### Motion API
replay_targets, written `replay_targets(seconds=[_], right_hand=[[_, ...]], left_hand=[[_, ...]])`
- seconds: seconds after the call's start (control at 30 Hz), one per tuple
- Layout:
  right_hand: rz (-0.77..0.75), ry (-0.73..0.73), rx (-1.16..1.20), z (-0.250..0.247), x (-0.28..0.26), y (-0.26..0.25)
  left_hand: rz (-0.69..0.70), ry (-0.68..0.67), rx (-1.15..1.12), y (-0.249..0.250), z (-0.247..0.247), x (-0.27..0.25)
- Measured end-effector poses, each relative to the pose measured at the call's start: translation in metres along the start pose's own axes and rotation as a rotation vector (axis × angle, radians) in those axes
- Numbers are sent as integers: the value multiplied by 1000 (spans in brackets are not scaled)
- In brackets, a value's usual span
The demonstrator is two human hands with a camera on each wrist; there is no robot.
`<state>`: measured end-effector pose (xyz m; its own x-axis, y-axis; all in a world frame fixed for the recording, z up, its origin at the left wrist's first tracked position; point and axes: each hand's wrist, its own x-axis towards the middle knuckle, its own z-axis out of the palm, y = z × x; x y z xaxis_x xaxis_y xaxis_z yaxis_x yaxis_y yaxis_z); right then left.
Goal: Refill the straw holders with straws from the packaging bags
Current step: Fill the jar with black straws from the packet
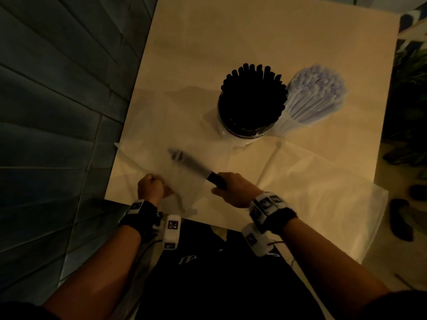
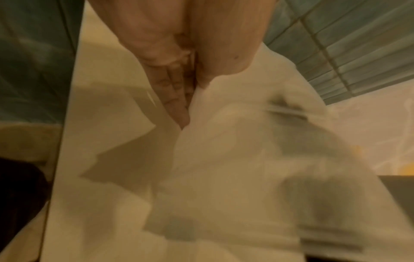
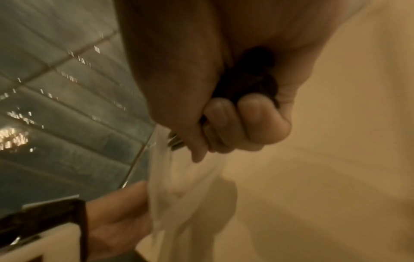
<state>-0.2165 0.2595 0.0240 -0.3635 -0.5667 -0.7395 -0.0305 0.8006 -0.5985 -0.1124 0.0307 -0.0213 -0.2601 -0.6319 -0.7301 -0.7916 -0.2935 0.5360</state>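
Observation:
A clear jar [image 1: 233,132] packed with black straws [image 1: 251,98] stands mid-table. Beside it on the right leans a bundle of pale wrapped straws [image 1: 316,93]. My left hand [image 1: 150,185] [image 2: 174,92] grips a corner of a clear plastic packaging bag [image 1: 159,158] [image 2: 235,159] near the table's front left edge. My right hand [image 1: 231,189] [image 3: 235,127] is curled round the black handle [image 3: 253,79] of a knife [image 1: 191,165]. Its blurred blade points up and left over the bag. In the right wrist view the bag [image 3: 179,186] hangs between both hands.
The beige table [image 1: 254,31] runs away from me; a grey tiled floor [image 1: 57,112] lies to its left. One white straw [image 1: 270,162] lies loose in front of the jar. More clear plastic [image 1: 323,199] covers the near right of the table. Dark objects sit on the floor at right.

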Motion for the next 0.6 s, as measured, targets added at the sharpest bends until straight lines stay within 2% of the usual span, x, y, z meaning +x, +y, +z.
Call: replay_targets(seconds=[0.13,0.23,0.27,0.33,0.37,0.4,0.43,0.5,0.6], right_hand=[[52,-21,6,-17,-41,51],[94,47,-37,-24,-76,96],[102,94,-21,-24,-89,107],[113,211,74,-22,-108,122],[93,264,152,-20,-115,124],[73,298,223,-19,-121,118],[42,328,283,-17,-123,110],[-52,382,376,-15,-119,87],[-233,412,396,-15,-102,44]], left_hand=[[-12,19,79,0,-9,12],[-25,73,166,1,-14,13],[15,151,226,4,-15,10],[233,315,259,15,-13,-7],[363,349,194,26,-10,-22],[470,314,100,36,-6,-36],[545,209,0,48,0,-54],[634,-161,-154,74,16,-99],[617,-655,-232,101,45,-150]])
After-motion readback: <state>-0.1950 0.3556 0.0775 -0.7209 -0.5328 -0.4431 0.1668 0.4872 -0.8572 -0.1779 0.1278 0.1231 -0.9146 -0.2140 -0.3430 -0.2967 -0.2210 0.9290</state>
